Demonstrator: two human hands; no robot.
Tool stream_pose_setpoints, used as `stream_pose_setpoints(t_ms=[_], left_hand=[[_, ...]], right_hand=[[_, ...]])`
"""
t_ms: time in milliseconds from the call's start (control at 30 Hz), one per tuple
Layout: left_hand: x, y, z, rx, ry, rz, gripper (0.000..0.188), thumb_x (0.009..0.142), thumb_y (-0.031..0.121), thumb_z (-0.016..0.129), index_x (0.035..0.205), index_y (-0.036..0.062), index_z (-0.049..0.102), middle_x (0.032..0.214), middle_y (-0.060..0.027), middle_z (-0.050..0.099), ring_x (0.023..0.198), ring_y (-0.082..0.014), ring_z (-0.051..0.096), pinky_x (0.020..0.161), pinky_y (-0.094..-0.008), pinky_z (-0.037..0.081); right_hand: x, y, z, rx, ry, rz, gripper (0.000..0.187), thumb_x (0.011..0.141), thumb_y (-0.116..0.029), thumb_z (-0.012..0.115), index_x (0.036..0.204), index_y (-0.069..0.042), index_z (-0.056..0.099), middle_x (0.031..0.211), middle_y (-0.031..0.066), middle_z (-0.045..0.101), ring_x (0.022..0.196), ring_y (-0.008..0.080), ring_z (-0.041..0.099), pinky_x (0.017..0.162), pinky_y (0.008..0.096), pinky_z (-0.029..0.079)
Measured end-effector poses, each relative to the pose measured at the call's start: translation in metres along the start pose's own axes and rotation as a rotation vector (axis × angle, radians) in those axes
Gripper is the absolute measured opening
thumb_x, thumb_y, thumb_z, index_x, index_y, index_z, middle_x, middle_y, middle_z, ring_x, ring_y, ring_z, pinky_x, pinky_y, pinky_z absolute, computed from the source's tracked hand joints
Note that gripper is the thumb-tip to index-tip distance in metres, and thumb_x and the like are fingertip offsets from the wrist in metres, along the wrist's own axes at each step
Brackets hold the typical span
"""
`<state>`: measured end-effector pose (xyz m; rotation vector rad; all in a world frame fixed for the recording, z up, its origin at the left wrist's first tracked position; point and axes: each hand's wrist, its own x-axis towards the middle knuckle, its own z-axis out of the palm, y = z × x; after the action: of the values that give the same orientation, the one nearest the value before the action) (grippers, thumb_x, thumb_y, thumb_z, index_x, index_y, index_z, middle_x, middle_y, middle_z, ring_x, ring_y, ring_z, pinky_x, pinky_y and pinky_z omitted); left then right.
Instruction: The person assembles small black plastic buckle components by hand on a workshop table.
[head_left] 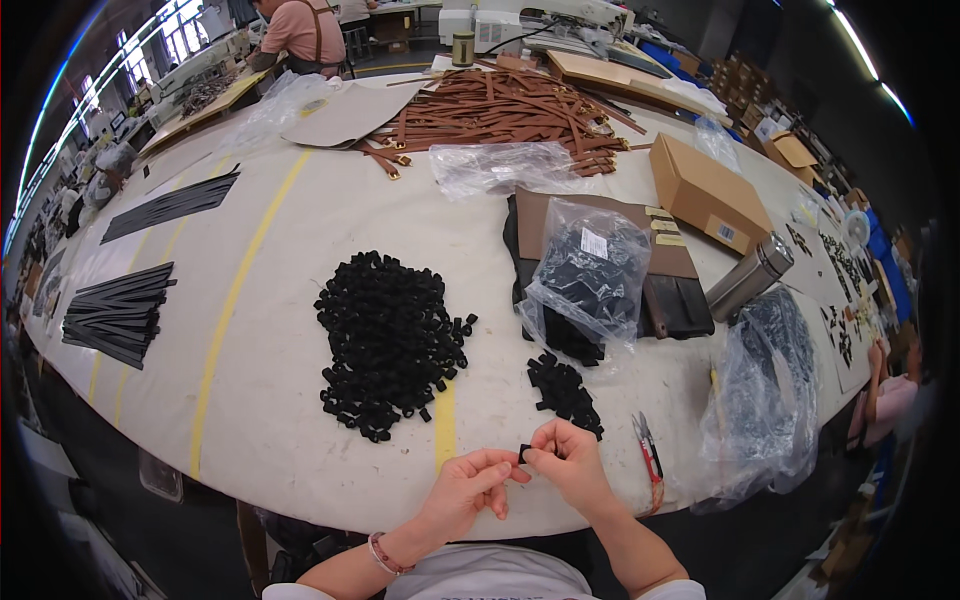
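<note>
Near the front edge of the table, my left hand (472, 490) and my right hand (570, 465) meet over one small black loop (524, 453). The right thumb and forefinger pinch it, while the left fingertips close against its other side. Just beyond my right hand lies a small heap of black loops (562, 390), partly running up under a clear plastic bag (590, 265) with more dark pieces inside. A much larger pile of similar black loops (380, 340) spreads ahead of my left hand. Red-handled thread snips (648, 455) rest right of my right hand.
At right are a steel flask (752, 275), a cardboard box (710, 195) and crumpled plastic (760, 400). Brown straps with buckles (500, 110) heap at the far side. Dark strips (120, 312) lie left. One person (303, 38) sits beyond; another person (885, 395) is at right.
</note>
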<state>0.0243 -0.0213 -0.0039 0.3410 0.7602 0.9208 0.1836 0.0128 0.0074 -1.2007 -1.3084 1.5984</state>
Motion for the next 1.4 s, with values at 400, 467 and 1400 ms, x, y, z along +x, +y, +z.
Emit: stream_pose_setpoints(t_ms=[400, 467, 1400], left_hand=[[0.002, 0.01, -0.001, 1.341, 0.061, 0.873, 0.011, 0.074, 0.004, 0.057, 0.085, 0.0024, 0.055, 0.063, -0.0102, 0.056, 0.052, -0.0222, 0.056, 0.047, -0.0281, 0.042], [0.0, 0.013, -0.001, 1.305, 0.063, 0.83, 0.012, 0.072, 0.003, 0.059, 0.084, 0.002, 0.056, 0.062, -0.0093, 0.056, 0.051, -0.0187, 0.055, 0.046, -0.0255, 0.042], [-0.003, 0.004, -0.004, 1.313, 0.177, 0.996, 0.006, 0.078, 0.002, 0.054, 0.074, -0.0026, 0.052, 0.054, -0.0029, 0.056, 0.042, -0.0067, 0.049, 0.037, -0.0203, 0.038]], right_hand=[[0.001, -0.003, -0.003, -0.166, -0.12, -0.095, 0.007, 0.073, -0.004, 0.057, 0.077, 0.002, 0.056, 0.061, -0.0024, 0.053, 0.052, -0.0003, 0.042, 0.046, 0.0153, 0.032], [0.002, -0.003, -0.005, -0.176, -0.139, -0.06, 0.008, 0.073, -0.004, 0.058, 0.076, 0.002, 0.057, 0.061, -0.0019, 0.053, 0.053, -0.0002, 0.043, 0.047, 0.0152, 0.033], [0.001, -0.001, 0.019, -0.492, 0.055, -0.472, 0.007, 0.066, -0.002, 0.058, 0.073, -0.001, 0.055, 0.06, 0.0071, 0.056, 0.044, 0.0138, 0.052, 0.04, 0.0234, 0.039]])
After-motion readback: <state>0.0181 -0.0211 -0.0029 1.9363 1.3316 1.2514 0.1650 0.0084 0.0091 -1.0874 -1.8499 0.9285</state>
